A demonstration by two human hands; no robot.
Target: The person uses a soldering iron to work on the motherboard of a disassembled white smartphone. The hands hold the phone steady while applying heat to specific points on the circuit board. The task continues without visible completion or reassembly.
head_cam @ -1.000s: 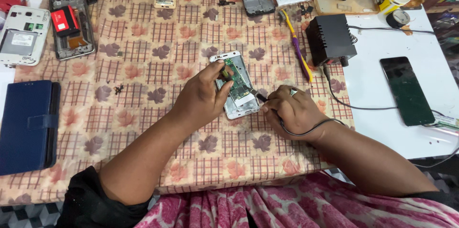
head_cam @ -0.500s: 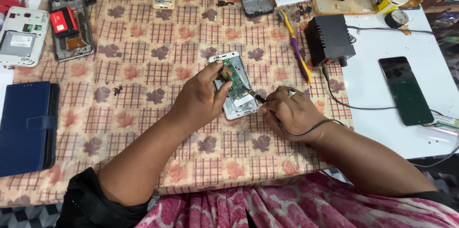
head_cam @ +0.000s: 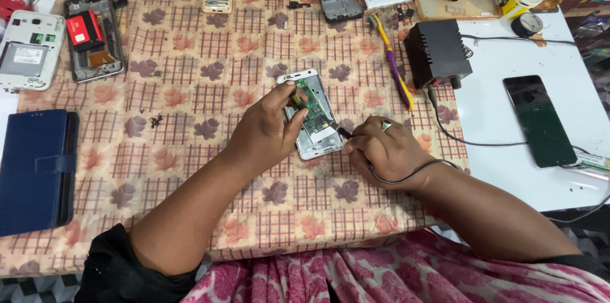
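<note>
An opened white phone (head_cam: 312,113) lies on the patterned cloth, its green circuit board showing. My left hand (head_cam: 265,131) rests on the phone's left side, thumb and forefinger pinching a small part against the board. My right hand (head_cam: 381,150) is closed on a thin corded tool, likely a soldering iron (head_cam: 341,130), whose dark tip touches the lower part of the board. The tool's cable (head_cam: 406,179) loops around my right wrist.
A black power box (head_cam: 437,52) with its cables sits right of the phone, a yellow-purple brush (head_cam: 394,69) beside it. A dark phone (head_cam: 539,119) lies on the white table. Dismantled phones (head_cam: 92,36) line the far edge; a blue wallet case (head_cam: 35,169) lies left.
</note>
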